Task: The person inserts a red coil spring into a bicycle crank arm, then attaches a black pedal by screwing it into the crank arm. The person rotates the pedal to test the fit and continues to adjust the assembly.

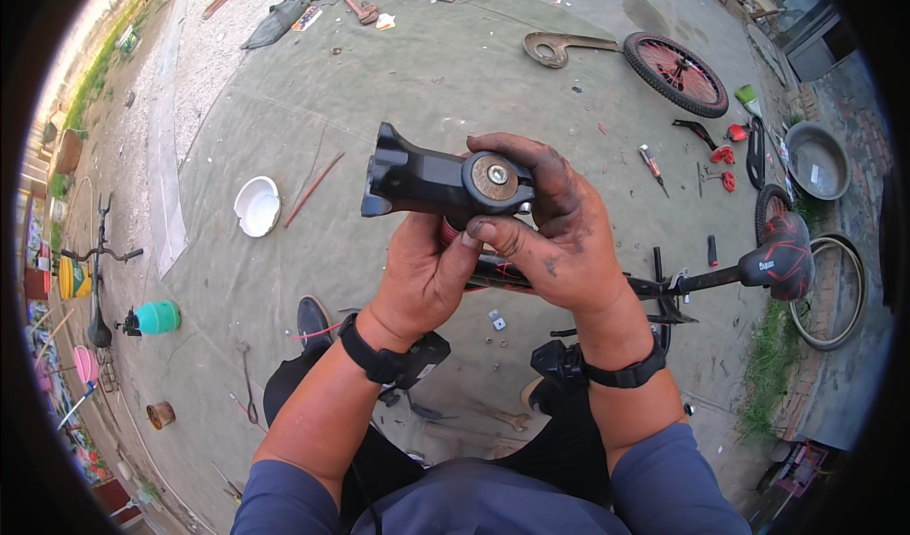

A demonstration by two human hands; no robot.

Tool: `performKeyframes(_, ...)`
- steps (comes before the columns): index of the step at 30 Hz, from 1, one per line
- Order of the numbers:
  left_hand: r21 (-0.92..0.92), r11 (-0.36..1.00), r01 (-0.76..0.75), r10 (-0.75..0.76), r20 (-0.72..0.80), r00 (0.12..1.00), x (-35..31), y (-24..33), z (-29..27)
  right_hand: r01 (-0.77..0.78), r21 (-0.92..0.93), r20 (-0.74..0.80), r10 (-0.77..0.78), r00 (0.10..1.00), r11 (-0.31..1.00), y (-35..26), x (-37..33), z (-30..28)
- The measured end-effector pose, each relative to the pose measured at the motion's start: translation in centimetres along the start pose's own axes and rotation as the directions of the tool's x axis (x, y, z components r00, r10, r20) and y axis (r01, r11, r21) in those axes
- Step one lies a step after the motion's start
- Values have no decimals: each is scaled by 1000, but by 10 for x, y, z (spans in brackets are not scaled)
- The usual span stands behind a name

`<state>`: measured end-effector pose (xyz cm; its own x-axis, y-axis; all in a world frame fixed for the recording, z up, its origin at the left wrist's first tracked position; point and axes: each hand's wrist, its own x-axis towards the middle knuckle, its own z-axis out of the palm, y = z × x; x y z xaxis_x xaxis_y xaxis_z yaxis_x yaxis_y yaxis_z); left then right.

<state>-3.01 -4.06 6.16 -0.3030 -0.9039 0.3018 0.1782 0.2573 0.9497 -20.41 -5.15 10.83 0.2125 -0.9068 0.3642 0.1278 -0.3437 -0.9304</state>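
A black bicycle stem (417, 180) sits in front of me, its forked clamp end pointing left. A round cap with a bolt (498, 175) tops its other end. My right hand (569, 227) curls round that end, forefinger along the far side and thumb on the near side. My left hand (412, 274) is closed beneath the stem, its thumb near a red part (448, 232) under it. The left fingertips are hidden. Below runs a black and red bicycle frame (502, 272), reaching right to a black saddle (779, 258) with red lines.
A spoked wheel (676, 73) lies at the far right, near a screwdriver (652, 163) and red parts. A grey basin (817, 161) stands at the right edge. On the left are a white bowl (257, 206) and a green sprayer (156, 317). Wrenches (248, 383) lie near my feet.
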Motion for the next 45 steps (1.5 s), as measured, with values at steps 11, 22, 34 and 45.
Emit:
performKeyframes(11, 10, 999, -34, 34, 4, 999, 0, -5, -2, -11, 34, 23, 11, 1000, 999, 2, 0, -2)
performKeyframes(22, 25, 1000, -13, 14, -35, 999, -1, -12, -2, -53, 116, 27, 50, 998, 992, 3, -2, -5)
performKeyframes(34, 226, 974, 21, -9, -56, 998, -5, -5, -8, -27, 103, -36, 31, 999, 994, 10, -8, 3)
performKeyframes(45, 291, 953, 81, -55, -94, 994, -8, -5, -11, -46, 82, -68, 51, 996, 996, 16, -14, 9)
